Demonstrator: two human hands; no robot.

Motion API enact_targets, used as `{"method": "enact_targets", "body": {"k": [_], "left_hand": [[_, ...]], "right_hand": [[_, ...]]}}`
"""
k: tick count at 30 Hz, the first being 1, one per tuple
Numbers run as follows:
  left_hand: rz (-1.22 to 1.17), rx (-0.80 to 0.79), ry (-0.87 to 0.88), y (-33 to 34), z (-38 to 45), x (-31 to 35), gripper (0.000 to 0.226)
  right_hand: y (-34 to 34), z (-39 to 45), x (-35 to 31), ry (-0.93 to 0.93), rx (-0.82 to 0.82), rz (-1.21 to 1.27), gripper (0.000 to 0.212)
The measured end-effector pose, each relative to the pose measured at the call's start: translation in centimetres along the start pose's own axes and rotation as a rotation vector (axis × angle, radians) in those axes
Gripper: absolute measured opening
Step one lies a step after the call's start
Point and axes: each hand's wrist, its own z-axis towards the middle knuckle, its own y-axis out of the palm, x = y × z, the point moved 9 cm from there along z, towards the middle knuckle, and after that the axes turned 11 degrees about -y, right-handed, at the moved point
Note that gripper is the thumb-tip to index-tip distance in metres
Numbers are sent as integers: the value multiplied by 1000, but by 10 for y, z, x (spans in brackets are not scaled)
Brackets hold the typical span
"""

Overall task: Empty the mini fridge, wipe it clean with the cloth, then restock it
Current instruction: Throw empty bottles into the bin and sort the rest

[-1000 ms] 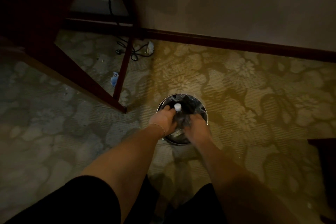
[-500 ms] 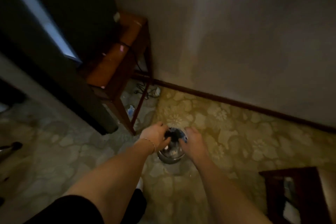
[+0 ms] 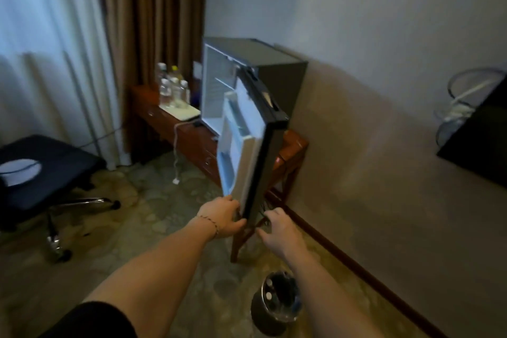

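Note:
The mini fridge (image 3: 274, 68) stands on a low wooden table (image 3: 192, 143), and its white interior (image 3: 216, 90) looks bare. Its door (image 3: 247, 151) hangs open toward me. My left hand (image 3: 222, 217) is at the door's lower corner, with fingers and thumb curled round the edge. Just right of that corner, on the door's dark outer side, my right hand (image 3: 277, 225) hovers with loosely curled fingers; I see nothing in it. Several water bottles (image 3: 172, 85) stand on the table left of the fridge. No cloth is visible.
A metal bin (image 3: 277, 302) holding bottles stands on the patterned carpet below my right forearm. A black office chair (image 3: 41, 167) is at the left by the curtains. A white cable (image 3: 175, 156) hangs off the table. Dark furniture (image 3: 477, 143) juts in at right.
Both hands have left the bin and risen to the fridge door's lower corner. My view has lifted from the floor to the fridge and table.

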Motion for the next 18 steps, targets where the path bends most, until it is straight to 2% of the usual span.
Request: {"method": "enact_targets", "body": {"k": [5,8,14,18], "left_hand": [[26,138,-147,-72,-13,-99,48],[14,169,-197,-107,-7,-157,44],[-20,219,-237,-172,21,-259,43],[-36,231,-233,-196,51,-307,38]], "right_hand": [[-1,60,-125,-183,0,-24,50],[-2,107,-187,-282,-37,-50,39],[14,197,-270,-313,-27,-49,39],[29,253,-302,-316,-30,-45,31]]}}
